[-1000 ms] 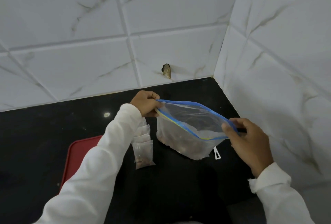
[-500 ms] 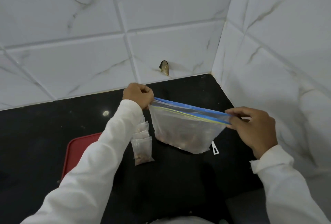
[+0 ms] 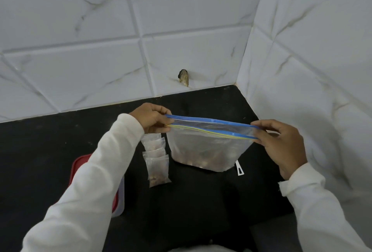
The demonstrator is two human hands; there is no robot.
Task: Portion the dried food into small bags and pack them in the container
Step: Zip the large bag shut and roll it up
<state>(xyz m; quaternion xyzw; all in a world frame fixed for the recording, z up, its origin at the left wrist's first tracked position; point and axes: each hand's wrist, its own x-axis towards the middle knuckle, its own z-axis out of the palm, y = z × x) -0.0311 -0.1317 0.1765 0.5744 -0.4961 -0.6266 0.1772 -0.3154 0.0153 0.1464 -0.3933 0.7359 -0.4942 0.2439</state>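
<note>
Left hand (image 3: 150, 120) pinches one end of the blue zip strip, right hand (image 3: 281, 143) pinches the other, and the big zip bag (image 3: 207, 147) hangs stretched taut between them, just above the black counter (image 3: 50, 151). Both hands are clamped on that strip, thumbs against fingers. The two blue lips lie close together along their length, with a thin gap visible between them, so I can't say the seal is pressed home. A layer of dried food (image 3: 201, 160) sits along the bag's bottom.

Taking the big bag as the landmark: just to its left, under the left wrist, a short row of small filled bags (image 3: 157, 163) lies overlapping on the counter. Further left, mostly hidden by the white sleeve, a container with a red lid (image 3: 80, 163) waits. Just off the bag's lower right corner lies a small white tab (image 3: 239, 169).

My read is that the portioning looks largely done and this is the closing of the stock bag. Next, I'd expect fingers to run along the strip pressing the lips shut, the bag to go down, then the small bags to be gathered toward the container. It needs an even pinch, or the zip will skip.
</note>
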